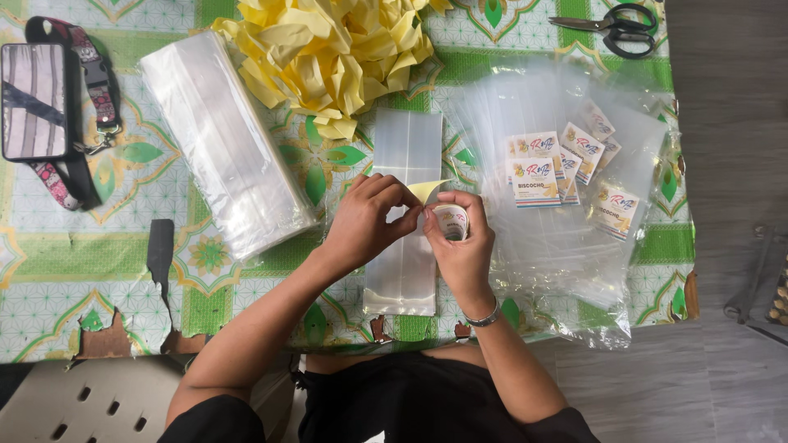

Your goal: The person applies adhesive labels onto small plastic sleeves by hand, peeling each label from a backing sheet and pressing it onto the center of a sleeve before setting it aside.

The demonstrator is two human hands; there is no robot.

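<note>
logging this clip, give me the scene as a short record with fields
left hand: left hand pinches a small yellow backing strip
right hand: right hand holds a roll of stickers
under hands: one clear plastic bag, lying flat
left of hands: stack of clear bags
right of hands: spread labelled bags
top: heap of yellow paper strips, scissors
far left: phone on a lanyard
surface: green patterned tablecloth, torn at the near edge

roll of stickers [451, 221]: mostly hidden inside the right hand [461, 246] — only its open end shows.
yellow paper heap [332, 53]: cut off by the top edge.
clear bag [404, 238]: its middle covered by both hands.
metal tool [751, 279]: at right — kind unclear.
</note>
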